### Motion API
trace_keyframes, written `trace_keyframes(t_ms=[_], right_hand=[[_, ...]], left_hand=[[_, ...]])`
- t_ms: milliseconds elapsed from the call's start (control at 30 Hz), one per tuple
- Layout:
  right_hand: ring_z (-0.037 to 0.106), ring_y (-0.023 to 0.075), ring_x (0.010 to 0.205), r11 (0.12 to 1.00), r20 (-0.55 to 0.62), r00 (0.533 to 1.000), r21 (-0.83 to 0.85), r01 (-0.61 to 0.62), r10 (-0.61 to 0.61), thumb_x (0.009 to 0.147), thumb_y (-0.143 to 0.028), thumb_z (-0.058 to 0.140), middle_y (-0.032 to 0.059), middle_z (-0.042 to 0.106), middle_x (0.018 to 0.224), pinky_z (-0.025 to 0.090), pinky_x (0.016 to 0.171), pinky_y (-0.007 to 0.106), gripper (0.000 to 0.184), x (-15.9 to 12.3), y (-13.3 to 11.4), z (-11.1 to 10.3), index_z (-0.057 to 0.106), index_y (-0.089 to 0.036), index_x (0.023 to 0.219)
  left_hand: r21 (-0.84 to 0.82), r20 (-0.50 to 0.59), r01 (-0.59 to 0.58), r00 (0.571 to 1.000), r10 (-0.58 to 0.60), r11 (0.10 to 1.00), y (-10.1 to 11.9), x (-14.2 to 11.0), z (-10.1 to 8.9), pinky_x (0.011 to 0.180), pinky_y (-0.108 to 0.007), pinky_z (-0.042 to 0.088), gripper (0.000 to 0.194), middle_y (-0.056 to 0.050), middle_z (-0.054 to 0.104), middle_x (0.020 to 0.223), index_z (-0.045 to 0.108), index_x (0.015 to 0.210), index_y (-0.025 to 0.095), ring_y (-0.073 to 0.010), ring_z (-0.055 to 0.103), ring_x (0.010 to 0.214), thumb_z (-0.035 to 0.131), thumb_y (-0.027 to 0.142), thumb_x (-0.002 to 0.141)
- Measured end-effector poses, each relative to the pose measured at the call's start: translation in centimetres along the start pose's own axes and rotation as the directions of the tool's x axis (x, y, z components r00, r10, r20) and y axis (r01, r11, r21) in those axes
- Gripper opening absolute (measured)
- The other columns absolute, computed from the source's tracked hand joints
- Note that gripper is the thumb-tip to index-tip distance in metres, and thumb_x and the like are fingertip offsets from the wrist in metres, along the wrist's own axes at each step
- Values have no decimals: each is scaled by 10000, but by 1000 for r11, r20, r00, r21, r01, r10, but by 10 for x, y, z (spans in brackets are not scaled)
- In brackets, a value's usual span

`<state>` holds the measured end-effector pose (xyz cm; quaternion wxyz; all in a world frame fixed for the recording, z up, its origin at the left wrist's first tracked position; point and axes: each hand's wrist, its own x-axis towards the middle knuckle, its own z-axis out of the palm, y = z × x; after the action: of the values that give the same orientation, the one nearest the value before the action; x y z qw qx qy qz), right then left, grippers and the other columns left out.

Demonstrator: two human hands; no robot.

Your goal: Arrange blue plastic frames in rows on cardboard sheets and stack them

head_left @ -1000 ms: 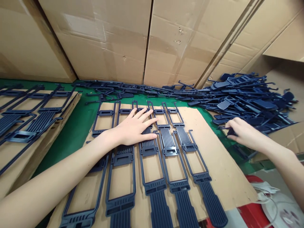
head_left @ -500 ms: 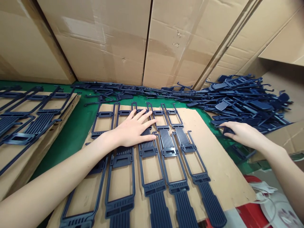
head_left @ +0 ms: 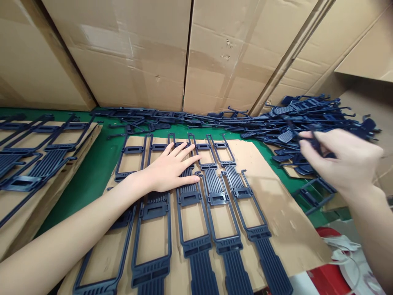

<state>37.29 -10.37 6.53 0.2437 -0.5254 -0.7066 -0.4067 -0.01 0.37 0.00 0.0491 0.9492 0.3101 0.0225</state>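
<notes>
Left hand spread flat, fingers apart, across the dark frames rowed on a cardboard sheet; right hand pinched on a blurred dark piece near the heaped pile. Hooked ends in the heap could snag that piece, and a sliding left palm could skew the row. Room lies along the sheet's right margin; boxes wall the far edge.

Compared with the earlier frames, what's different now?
The right hand has moved up and rightward, apparently nearer the camera, its grip closed on a dark piece, blurred. The left hand stays spread over the dark blue frames, which lie as before.
</notes>
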Motion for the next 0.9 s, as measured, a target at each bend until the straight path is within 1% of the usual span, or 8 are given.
trace_keyframes(t_ms=[100, 200, 333, 400, 467, 533, 667, 900], right_hand=[[512, 120, 447, 993, 227, 974, 107, -53, 28, 915, -401, 540, -14, 569, 529, 325, 465, 233, 311, -2, -25, 9, 715, -165, 1018], [494, 146, 432, 974, 450, 887, 130, -184, 107, 905, -426, 479, -25, 515, 510, 318, 485, 252, 352, -7, -38, 24, 663, -176, 1070], [539, 187, 482, 935, 555, 796, 87, -343, 240, 854, -404, 531, -26, 552, 546, 360, 523, 272, 373, -9, -38, 41, 583, -189, 1155], [600, 205, 554, 875, 618, 742, 174, -452, 260, 834, -446, 590, -5, 640, 645, 434, 557, 290, 510, -9, -36, 46, 524, -190, 1271], [656, 210, 646, 757, 680, 691, 310, -575, 246, 827, -499, 619, 50, 718, 872, 511, 600, 315, 635, -11, -35, 51, 461, -193, 1360], [683, 208, 717, 662, 685, 681, 388, -642, 258, 840, -520, 608, 92, 704, 1078, 554, 622, 329, 611, -13, -34, 54, 485, -201, 1346], [680, 195, 688, 707, 658, 689, 330, -626, 303, 864, -508, 583, 75, 707, 1039, 558, 642, 331, 393, -19, -29, 53, 652, -197, 1094], [667, 224, 806, 899, 767, 635, 206, -386, 97, 832, -549, 610, 37, 713, 958, 510, 632, 307, 362, -30, -25, 46, 723, -241, 986]], left_hand=[[-2, 4, -2, 1000, 2, 1000, -1, -1, 0, 1192, -550, 9, 736, -82, 118, 1621, 318, 1519, 266, -316, 45, 1504, 294, 708, 932], [5, 7, 2, 1000, -2, 1000, 0, -1, -1, 1192, -550, 10, 738, -85, 117, 1620, 308, 1523, 271, -312, 42, 1504, 290, 710, 931], [21, 19, 1, 1000, -1, 1000, 1, 0, -1, 1190, -555, 7, 743, -94, 98, 1622, 288, 1530, 267, -308, 26, 1505, 269, 711, 934], [26, 20, 0, 1000, 0, 1000, 1, 0, -1, 1192, -547, 1, 748, -95, 100, 1622, 284, 1531, 264, -300, 23, 1506, 257, 713, 933], [27, 21, 2, 1000, -2, 1000, 1, 0, -1, 1193, -542, -1, 752, -93, 101, 1623, 282, 1532, 266, -294, 21, 1507, 248, 718, 932], [25, 24, 2, 1000, -3, 1000, 1, 0, -1, 1192, -544, 4, 756, -90, 95, 1624, 277, 1533, 270, -294, 20, 1507, 238, 722, 930], [20, 29, 6, 1000, -6, 1000, 1, 0, -2, 1192, -546, 4, 758, -84, 84, 1626, 276, 1534, 271, -302, 16, 1506, 234, 725, 928], [25, 33, 10, 999, -11, 1000, 1, 0, -1, 1191, -548, -10, 753, -85, 90, 1625, 281, 1533, 265, -308, 11, 1505, 252, 717, 932]])
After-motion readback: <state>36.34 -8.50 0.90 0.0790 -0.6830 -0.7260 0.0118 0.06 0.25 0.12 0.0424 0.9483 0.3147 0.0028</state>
